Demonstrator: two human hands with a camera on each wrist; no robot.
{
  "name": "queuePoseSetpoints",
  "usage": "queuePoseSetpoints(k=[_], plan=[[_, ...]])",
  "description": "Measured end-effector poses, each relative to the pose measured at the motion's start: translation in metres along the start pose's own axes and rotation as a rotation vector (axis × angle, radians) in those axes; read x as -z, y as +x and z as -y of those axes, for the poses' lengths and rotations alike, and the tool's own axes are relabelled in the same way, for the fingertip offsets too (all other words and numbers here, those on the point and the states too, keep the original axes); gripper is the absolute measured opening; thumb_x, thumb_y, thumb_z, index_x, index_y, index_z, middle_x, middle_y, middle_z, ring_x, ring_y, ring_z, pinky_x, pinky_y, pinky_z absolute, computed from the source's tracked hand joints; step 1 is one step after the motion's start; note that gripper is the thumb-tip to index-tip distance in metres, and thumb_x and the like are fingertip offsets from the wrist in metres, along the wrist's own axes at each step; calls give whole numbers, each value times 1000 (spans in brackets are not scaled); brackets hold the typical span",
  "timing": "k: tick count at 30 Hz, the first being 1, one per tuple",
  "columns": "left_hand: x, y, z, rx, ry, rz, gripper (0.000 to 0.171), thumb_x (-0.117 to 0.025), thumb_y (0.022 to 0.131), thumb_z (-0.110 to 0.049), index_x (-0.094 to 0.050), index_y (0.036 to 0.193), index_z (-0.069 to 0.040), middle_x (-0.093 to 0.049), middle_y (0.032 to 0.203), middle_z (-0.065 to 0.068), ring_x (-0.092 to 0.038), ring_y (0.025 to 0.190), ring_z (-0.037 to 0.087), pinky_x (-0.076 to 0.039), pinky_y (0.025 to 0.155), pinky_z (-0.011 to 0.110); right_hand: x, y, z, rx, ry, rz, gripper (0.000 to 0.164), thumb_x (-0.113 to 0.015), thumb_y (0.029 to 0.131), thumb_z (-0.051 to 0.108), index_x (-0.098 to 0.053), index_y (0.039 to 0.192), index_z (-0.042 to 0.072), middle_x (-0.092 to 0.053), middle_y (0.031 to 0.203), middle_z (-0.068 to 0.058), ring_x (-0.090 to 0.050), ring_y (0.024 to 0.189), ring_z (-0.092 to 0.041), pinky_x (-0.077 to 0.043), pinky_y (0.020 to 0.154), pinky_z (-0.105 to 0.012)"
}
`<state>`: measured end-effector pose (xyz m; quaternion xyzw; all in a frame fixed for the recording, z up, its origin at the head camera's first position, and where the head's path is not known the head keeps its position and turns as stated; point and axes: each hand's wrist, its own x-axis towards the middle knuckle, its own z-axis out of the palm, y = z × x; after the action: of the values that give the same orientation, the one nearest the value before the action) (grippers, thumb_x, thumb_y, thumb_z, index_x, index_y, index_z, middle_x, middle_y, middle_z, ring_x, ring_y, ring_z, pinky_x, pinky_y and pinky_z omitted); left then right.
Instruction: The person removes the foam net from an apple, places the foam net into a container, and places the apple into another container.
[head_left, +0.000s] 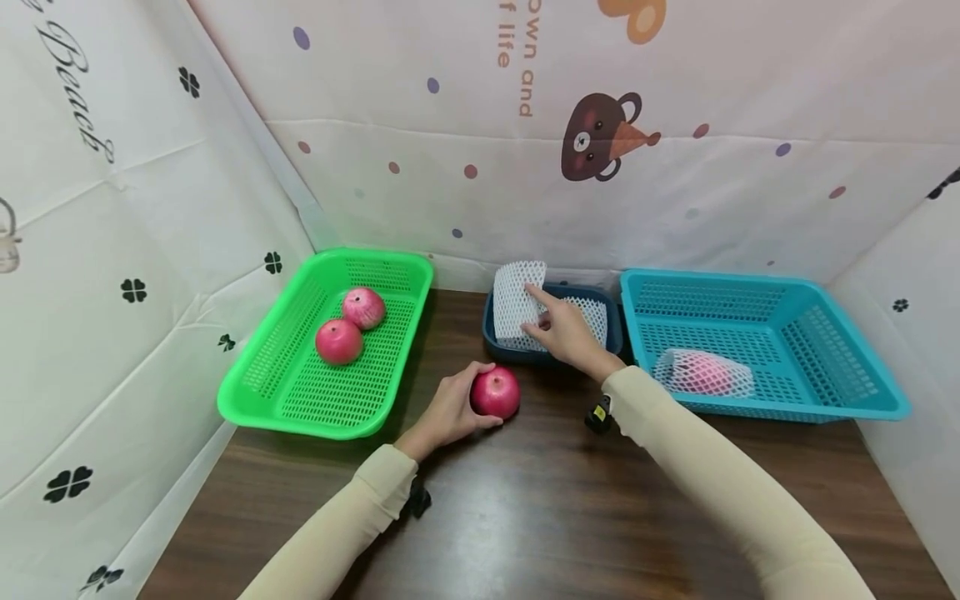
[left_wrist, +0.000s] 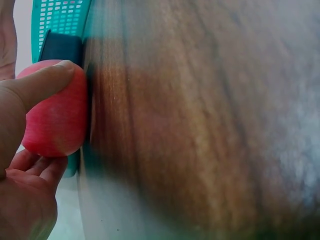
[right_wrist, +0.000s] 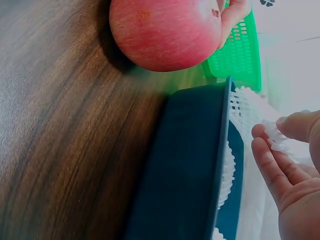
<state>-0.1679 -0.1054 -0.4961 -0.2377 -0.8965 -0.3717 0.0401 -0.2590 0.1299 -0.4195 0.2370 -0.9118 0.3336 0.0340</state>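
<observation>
A red apple (head_left: 496,392) stands on the wooden table, and my left hand (head_left: 450,408) grips it from the left, thumb on the near side and fingers round the far side. In the left wrist view the thumb lies across the apple (left_wrist: 57,112). My right hand (head_left: 566,333) is over the dark blue basket (head_left: 517,355). Its thumb and fingertips pinch a white foam net sleeve (head_left: 513,304) that rises above the basket rim; the right wrist view shows the foam bunched between them. More foam net (head_left: 588,317) lies in the basket, partly hidden by the right hand.
At the left is a green basket (head_left: 300,421) with two apples (head_left: 339,342) in it. A light blue basket (head_left: 817,350) at the right holds one apple (head_left: 708,372) wrapped in foam net. A printed cloth (head_left: 420,200) hangs behind the baskets.
</observation>
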Motion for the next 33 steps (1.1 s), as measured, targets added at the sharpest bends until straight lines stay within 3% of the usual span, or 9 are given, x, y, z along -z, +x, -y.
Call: queuePoseSetpoints(k=[7, 10, 14, 16, 20, 22, 24, 29, 33], plan=[[-2, -1, 1, 16, -11, 19, 82, -95, 74, -28, -52, 140, -8, -64, 138, 10, -64, 120, 24, -54, 100, 41, -6, 2, -3, -60, 3, 42, 74, -74, 96, 18, -38, 159, 8, -60, 63, -3, -52, 55, -16, -46, 58, -32], [-3, -1, 1, 9, -5, 17, 82, -95, 74, -28, -51, 141, -7, -64, 138, 11, -64, 120, 25, -54, 100, 42, -6, 3, -6, -85, -3, 60, 72, -74, 95, 16, -39, 158, 6, -65, 71, -7, -57, 61, -18, -50, 60, -34], [-2, -1, 1, -7, -3, 2, 82, -95, 73, -27, -52, 139, -6, -64, 136, 11, -65, 119, 26, -54, 100, 42, -6, 6, -8, -100, -54, 83, 69, -74, 96, 18, -42, 155, 2, -71, 90, -16, -67, 79, -25, -58, 80, -44], [-2, 0, 1, -9, -1, -2, 82, -96, 73, -27, -53, 139, -6, -65, 136, 11, -65, 119, 26, -54, 100, 42, -6, 8, -8, -86, -104, 90, 66, -73, 96, 21, -45, 152, 0, -73, 97, -19, -69, 89, -30, -53, 97, -51], [-1, 0, 1, -1, 3, 1, 82, -96, 73, -29, -53, 139, -7, -65, 136, 11, -65, 119, 25, -54, 100, 41, -4, 9, -8, -51, -242, 79, 60, -72, 96, 31, -56, 144, -2, -72, 113, -23, -66, 101, -38, -44, 107, -57], [-1, 0, 1, -2, 4, 1, 82, -95, 73, -28, -53, 139, -8, -65, 135, 11, -65, 118, 25, -54, 100, 41, -3, 9, -8, -48, -308, 72, 57, -72, 96, 33, -61, 140, -1, -69, 124, -23, -62, 108, -41, -47, 100, -57], [-1, 0, 1, -1, 5, 2, 81, -95, 73, -29, -53, 139, -8, -65, 135, 10, -65, 118, 24, -54, 100, 41, -3, 8, -7, -64, -360, 83, 56, -72, 96, 35, -62, 140, 1, -68, 124, -24, -59, 105, -40, -47, 93, -53], [-1, 0, 2, -8, 3, -1, 81, -96, 73, -29, -53, 139, -7, -65, 134, 11, -65, 117, 25, -54, 99, 41, -3, 8, -5, -90, -440, 106, 58, -75, 94, 34, -61, 140, 2, -58, 111, -23, -46, 94, -34, -41, 79, -44], [-2, 0, 2, -14, 2, -10, 82, -96, 72, -28, -54, 138, -7, -66, 134, 11, -66, 117, 25, -55, 99, 41, -5, 9, -5, -60, -424, 90, 59, -77, 93, 32, -61, 142, 5, -52, 120, -23, -44, 102, -36, -43, 84, -47]])
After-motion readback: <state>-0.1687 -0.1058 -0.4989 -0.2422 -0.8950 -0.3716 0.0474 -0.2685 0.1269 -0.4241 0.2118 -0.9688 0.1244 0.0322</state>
